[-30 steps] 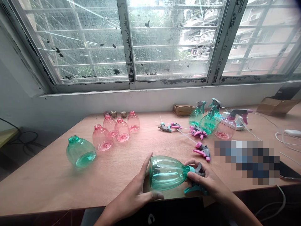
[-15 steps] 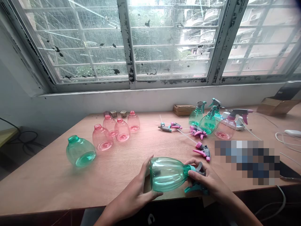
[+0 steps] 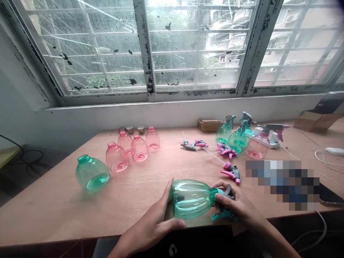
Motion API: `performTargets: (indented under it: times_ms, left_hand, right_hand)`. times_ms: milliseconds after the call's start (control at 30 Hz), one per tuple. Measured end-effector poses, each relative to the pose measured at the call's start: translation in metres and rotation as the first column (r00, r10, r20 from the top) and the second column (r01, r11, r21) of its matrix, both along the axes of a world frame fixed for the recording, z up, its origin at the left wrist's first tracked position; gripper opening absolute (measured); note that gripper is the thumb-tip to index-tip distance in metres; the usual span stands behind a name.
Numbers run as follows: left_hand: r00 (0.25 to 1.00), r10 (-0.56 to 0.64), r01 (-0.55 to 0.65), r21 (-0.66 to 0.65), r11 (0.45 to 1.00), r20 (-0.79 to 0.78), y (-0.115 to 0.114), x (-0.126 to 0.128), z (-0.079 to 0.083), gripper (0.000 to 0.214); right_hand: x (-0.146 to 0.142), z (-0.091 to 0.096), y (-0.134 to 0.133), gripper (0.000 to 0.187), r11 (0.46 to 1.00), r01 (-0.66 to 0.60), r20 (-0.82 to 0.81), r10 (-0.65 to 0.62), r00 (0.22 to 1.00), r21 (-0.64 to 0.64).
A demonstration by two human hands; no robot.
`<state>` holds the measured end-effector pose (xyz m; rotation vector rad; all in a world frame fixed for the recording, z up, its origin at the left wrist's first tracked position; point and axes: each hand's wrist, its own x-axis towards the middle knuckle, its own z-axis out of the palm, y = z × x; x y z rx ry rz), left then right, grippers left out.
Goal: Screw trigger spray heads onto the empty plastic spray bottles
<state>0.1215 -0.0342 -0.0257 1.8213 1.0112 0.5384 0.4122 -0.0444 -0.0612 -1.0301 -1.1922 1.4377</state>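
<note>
A green spray bottle lies sideways in front of me above the table's near edge, its base to the left. My left hand cups that base, fingers behind it and thumb along its lower side. At the neck, my right hand is closed around the turquoise collar of the grey and turquoise spray head, whose trigger hangs down. Nearest beyond the right hand lies a loose pink and grey spray head. Further off are more loose spray heads, some with thin tubes.
At left stand a headless green bottle and several headless pink bottles. Back right hold green bottles with heads, a pink spray bottle, a power strip with cables and a cardboard box. A blurred patch covers something at right.
The left hand has shifted slightly around the bottle's base, its thumb a little lower and its fingers less wrapped. Bottle and right hand are nearly unchanged.
</note>
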Motion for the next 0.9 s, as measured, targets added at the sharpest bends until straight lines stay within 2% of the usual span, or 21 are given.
performTargets:
  times_ms: [133, 233, 433, 633, 900]
  left_hand:
    - [1.0, 0.006, -0.005, 0.024, 1.0, -0.029, 0.002, -0.0009, -0.0016, 0.09]
    - [1.0, 0.015, -0.013, 0.057, 0.998, -0.025, 0.0006, 0.0, -0.0016, 0.092]
    - [0.998, -0.04, 0.036, 0.071, 0.997, 0.056, -0.004, 0.0029, 0.0014, 0.088]
    - [1.0, 0.016, -0.016, 0.057, 0.998, -0.008, -0.0029, 0.003, 0.0012, 0.106]
    - [1.0, 0.014, -0.014, 0.024, 1.0, -0.014, 0.0001, 0.0021, 0.0017, 0.092]
  right_hand:
    - [-0.0002, -0.003, 0.0021, 0.044, 1.0, 0.024, -0.013, -0.024, 1.0, 0.006]
    - [-0.0003, -0.0052, 0.004, 0.045, 0.999, 0.038, -0.018, -0.037, 0.999, 0.014]
    - [-0.0015, -0.0043, 0.0043, 0.047, 0.998, 0.06, -0.009, -0.06, 0.998, 0.007]
    - [-0.0006, -0.0011, 0.0022, 0.043, 1.0, 0.027, 0.001, -0.027, 1.0, 0.004]
    - [-0.0002, -0.0007, 0.0016, 0.044, 1.0, 0.028, 0.007, -0.028, 1.0, 0.005]
